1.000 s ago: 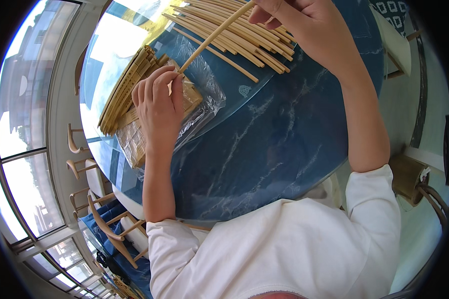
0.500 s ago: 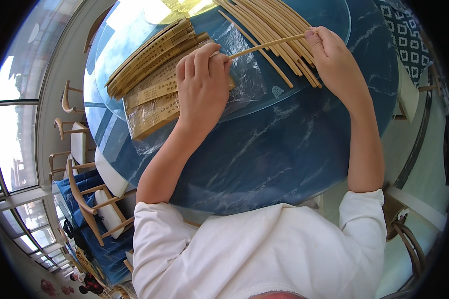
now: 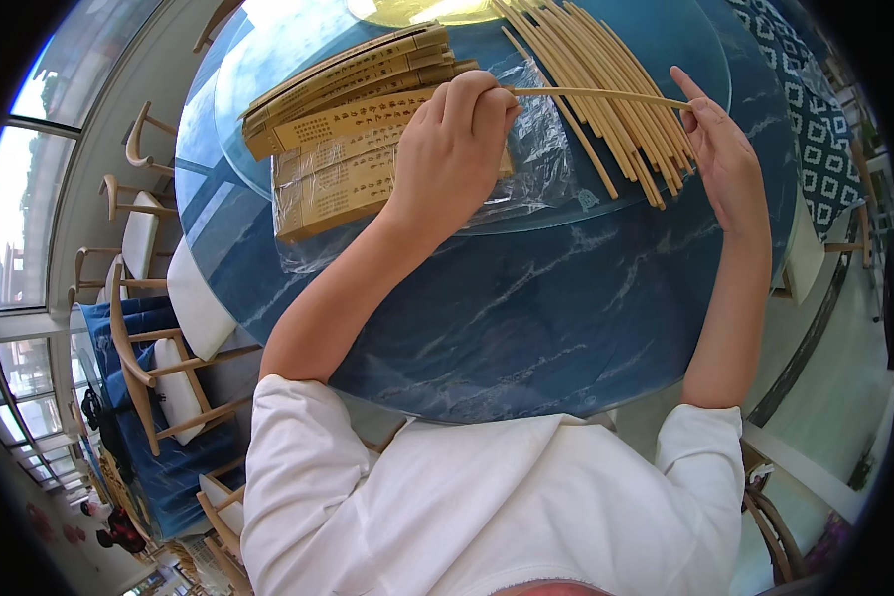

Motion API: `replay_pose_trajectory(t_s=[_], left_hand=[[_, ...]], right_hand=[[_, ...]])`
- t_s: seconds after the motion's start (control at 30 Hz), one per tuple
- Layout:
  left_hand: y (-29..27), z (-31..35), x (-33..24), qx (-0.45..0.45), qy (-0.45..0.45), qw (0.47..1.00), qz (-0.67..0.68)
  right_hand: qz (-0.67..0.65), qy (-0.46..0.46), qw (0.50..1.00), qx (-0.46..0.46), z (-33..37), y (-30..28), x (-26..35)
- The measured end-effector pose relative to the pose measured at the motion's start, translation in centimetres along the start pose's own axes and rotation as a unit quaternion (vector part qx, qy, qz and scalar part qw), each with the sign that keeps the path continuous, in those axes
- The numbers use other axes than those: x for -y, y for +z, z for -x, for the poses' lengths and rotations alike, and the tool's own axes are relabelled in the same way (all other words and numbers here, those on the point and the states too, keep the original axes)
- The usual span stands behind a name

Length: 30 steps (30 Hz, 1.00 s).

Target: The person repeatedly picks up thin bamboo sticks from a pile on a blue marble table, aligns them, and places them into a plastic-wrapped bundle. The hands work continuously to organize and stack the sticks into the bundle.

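My left hand (image 3: 452,149) is closed around the left end of a long wooden chopstick (image 3: 601,94), above a stack of brown paper chopstick sleeves (image 3: 333,204) in clear plastic wrap. Whether its curled fingers hold anything else is hidden. At the chopstick's other end, my right hand (image 3: 725,149) pinches the tip, its index finger raised and pointing away. The chopstick lies level across a bundle of loose chopsticks (image 3: 616,109) on the glass turntable. More brown sleeves, seemingly filled, lie piled (image 3: 358,84) behind the wrapped stack.
The round blue marble-patterned table (image 3: 467,338) carries a glass turntable (image 3: 606,204) and a yellow round piece (image 3: 427,10) at the far side. Wooden chairs (image 3: 134,338) stand to the left by the windows. A patterned cloth (image 3: 815,129) hangs at the right.
The view has shifted, so the table things appear further right. My right hand's grip has loosened, with its index finger now lifted off the chopstick. My left hand still holds the other end.
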<state>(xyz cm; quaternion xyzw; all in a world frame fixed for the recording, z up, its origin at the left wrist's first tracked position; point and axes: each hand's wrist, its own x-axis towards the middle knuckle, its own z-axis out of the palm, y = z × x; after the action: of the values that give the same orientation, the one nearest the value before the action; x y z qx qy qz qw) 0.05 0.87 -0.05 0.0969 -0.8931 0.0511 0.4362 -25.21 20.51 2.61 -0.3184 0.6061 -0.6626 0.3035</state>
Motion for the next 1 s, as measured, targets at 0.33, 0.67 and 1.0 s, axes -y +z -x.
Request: replay_pose_trajectory(t_s=[0.33, 0.67, 1.0], left_hand=[[0.2, 0.0, 0.3, 0.002, 0.024, 1.000, -0.002], [-0.9, 0.6, -2.4, 0.056, 0.019, 0.997, 0.058], [-0.6, 1.3, -3.8, 0.076, 0.025, 0.994, 0.071]], right_hand=[[0.187, -0.046, 0.978, 0.078, 0.4, 1.3, -0.9], [0.381, -0.242, 0.887, 0.101, 2.3, 6.2, -1.2], [0.394, -0.298, 0.864, 0.099, 2.7, 8.2, -3.0]])
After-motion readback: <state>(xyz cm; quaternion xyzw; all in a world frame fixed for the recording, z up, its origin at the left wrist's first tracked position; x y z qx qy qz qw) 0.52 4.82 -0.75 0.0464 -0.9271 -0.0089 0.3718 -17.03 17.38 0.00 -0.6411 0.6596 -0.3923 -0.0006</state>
